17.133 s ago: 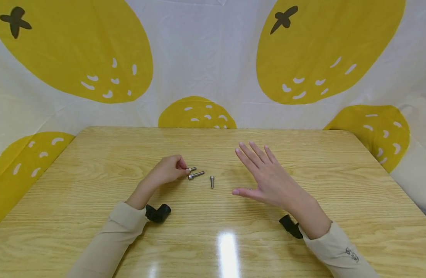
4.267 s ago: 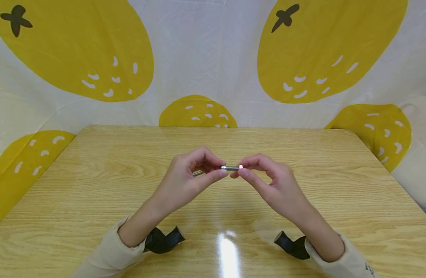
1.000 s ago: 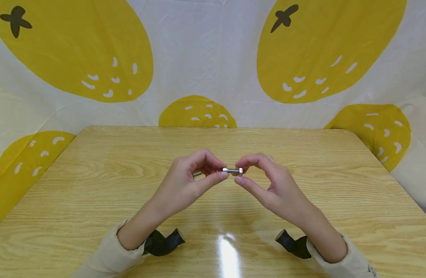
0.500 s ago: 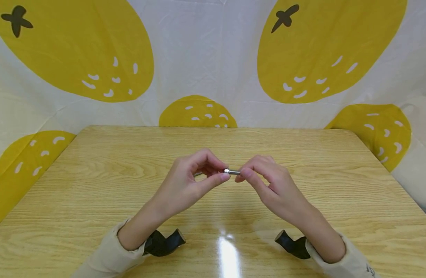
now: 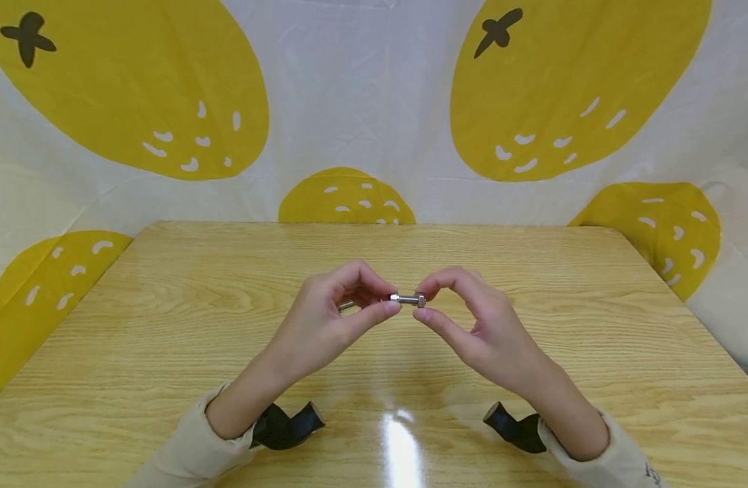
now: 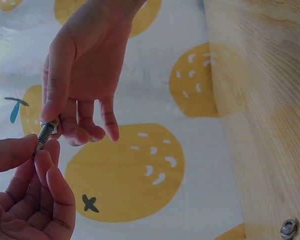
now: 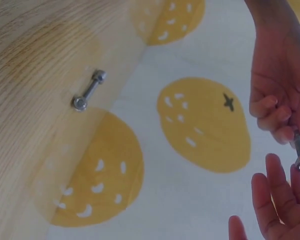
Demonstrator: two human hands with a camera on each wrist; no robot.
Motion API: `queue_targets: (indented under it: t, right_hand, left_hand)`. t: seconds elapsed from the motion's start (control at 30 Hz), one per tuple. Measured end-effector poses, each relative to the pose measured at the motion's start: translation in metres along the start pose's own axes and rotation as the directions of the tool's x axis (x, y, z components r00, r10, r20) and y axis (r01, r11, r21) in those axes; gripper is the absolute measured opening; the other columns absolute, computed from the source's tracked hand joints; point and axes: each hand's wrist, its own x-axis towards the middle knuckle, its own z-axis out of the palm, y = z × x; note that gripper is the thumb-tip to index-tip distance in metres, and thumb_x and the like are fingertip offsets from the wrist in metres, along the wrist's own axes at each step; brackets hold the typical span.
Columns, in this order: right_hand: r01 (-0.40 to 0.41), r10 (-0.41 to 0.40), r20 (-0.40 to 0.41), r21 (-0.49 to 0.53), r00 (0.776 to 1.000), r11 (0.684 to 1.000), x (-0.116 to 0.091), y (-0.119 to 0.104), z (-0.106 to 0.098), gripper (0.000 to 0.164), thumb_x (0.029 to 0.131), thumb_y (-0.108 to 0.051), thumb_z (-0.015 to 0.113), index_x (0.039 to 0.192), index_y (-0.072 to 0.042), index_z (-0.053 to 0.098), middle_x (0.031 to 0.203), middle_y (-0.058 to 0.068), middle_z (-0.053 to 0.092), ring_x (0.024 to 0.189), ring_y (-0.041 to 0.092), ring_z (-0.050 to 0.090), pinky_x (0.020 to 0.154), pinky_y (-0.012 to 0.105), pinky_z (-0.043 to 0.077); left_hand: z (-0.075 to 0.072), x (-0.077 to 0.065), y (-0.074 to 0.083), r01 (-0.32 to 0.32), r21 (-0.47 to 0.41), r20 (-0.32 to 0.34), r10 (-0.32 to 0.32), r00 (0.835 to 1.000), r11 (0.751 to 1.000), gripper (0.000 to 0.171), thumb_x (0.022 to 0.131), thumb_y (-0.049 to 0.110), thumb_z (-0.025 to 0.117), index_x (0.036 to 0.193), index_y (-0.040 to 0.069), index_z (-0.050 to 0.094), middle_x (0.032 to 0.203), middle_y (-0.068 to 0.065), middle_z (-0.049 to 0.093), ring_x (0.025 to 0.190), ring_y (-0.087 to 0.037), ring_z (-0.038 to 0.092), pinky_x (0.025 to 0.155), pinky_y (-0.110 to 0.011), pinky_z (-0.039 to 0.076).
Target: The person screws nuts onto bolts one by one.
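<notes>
Above the middle of the table, a small metal socket-head bolt (image 5: pixel 407 299) is held sideways between my two hands. My left hand (image 5: pixel 331 308) pinches its head end between thumb and index finger. A nut (image 5: pixel 421 300) sits at the right end of the shank. At that nut are the thumb and index fingertips of my right hand (image 5: pixel 480 325), curled to either side of it. Seen from the left wrist, the bolt (image 6: pixel 45 133) runs between both sets of fingertips. Another bolt (image 5: pixel 346 306) lies on the table, partly hidden behind my left hand.
The right wrist view shows a bolt (image 7: pixel 91 90) with a thicker piece at each end on the wooden table (image 5: pixel 197 257). A socket head (image 6: pixel 289 227) appears at the lower right in the left wrist view. Behind the table hangs a white curtain (image 5: pixel 349 81) with yellow fruit print.
Since the earliest frame, both hands have come together on one bolt; the right hand was spread flat then. Half a second ago the right fingers covered the nut; now they have rolled back, showing it.
</notes>
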Motion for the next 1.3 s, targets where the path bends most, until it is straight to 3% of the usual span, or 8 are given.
queue_targets:
  t: [0.2,0.4,0.57,0.63,0.8,0.97,1.3]
  right_hand:
    - [-0.024,0.024,0.010,-0.002,1.000,1.000,-0.0010,-0.0012,0.0025,0.007,0.091,-0.008,0.059,0.096,-0.013,0.061,0.090,-0.006,0.062,0.087,0.009,0.050,0.076,0.027,0.043]
    - [-0.041,0.042,0.025,-0.050,0.999,0.998,-0.0008,0.0007,0.0038,0.016,0.096,-0.013,0.050,0.087,-0.016,0.063,0.085,-0.009,0.063,0.084,0.007,0.050,0.074,0.027,0.039]
    - [-0.135,0.139,0.050,-0.073,0.989,0.988,-0.0027,-0.0003,0.0025,0.008,0.094,-0.017,0.055,0.099,-0.015,0.061,0.092,-0.007,0.062,0.089,0.009,0.049,0.075,0.031,0.041]
    - [-0.151,0.155,0.051,-0.068,0.987,0.986,-0.0030,-0.0012,0.0020,0.016,0.091,-0.017,0.061,0.106,-0.014,0.059,0.096,-0.006,0.061,0.094,0.010,0.050,0.077,0.032,0.042]
    - [-0.052,0.053,0.015,-0.052,0.998,0.997,-0.0020,-0.0013,0.0023,0.036,0.080,-0.009,0.072,0.112,-0.011,0.056,0.101,-0.005,0.061,0.097,0.011,0.052,0.081,0.029,0.043]
    - [0.029,-0.030,-0.008,-0.055,1.000,0.998,-0.0009,-0.0010,0.0030,0.027,0.082,-0.008,0.070,0.107,-0.010,0.058,0.097,-0.004,0.062,0.092,0.011,0.051,0.078,0.026,0.043]
    - [0.014,-0.014,0.006,-0.058,1.000,0.998,-0.0015,-0.0004,0.0033,0.013,0.088,-0.013,0.064,0.101,-0.013,0.061,0.094,-0.006,0.063,0.090,0.011,0.051,0.077,0.027,0.042]
  left_hand:
    - [0.0008,-0.0009,-0.0006,-0.008,-0.028,0.014,0.008,1.000,1.000,0.012,0.082,0.007,0.070,0.091,0.006,0.063,0.086,-0.003,0.068,0.071,-0.012,0.062,0.067,-0.027,0.054]
    - [0.0013,-0.0006,-0.0011,-0.011,-0.016,0.014,0.011,1.000,1.000,0.011,0.082,0.007,0.070,0.090,0.006,0.063,0.085,-0.003,0.067,0.071,-0.012,0.062,0.067,-0.027,0.054]
    - [0.0008,-0.0004,-0.0014,0.007,-0.014,0.010,-0.006,1.000,1.000,0.010,0.083,0.008,0.070,0.090,0.006,0.063,0.085,-0.003,0.068,0.071,-0.013,0.062,0.067,-0.027,0.053]
    - [0.0005,-0.0003,-0.0013,0.010,-0.009,0.007,-0.010,1.000,1.000,0.010,0.083,0.008,0.070,0.090,0.007,0.063,0.085,-0.003,0.068,0.071,-0.012,0.062,0.067,-0.027,0.053]
    - [0.0001,0.0000,-0.0019,0.011,-0.003,0.000,-0.011,1.000,1.000,0.010,0.083,0.009,0.070,0.090,0.007,0.063,0.086,-0.002,0.068,0.072,-0.011,0.062,0.067,-0.027,0.053]
    - [0.0003,-0.0002,-0.0021,0.014,-0.008,0.006,-0.014,1.000,1.000,0.010,0.083,0.010,0.069,0.091,0.007,0.063,0.086,-0.003,0.068,0.072,-0.011,0.063,0.068,-0.027,0.053]
    - [0.0009,-0.0008,-0.0015,0.005,-0.016,0.016,-0.005,1.000,1.000,0.010,0.084,0.009,0.069,0.091,0.006,0.063,0.086,-0.003,0.068,0.072,-0.012,0.062,0.067,-0.027,0.053]
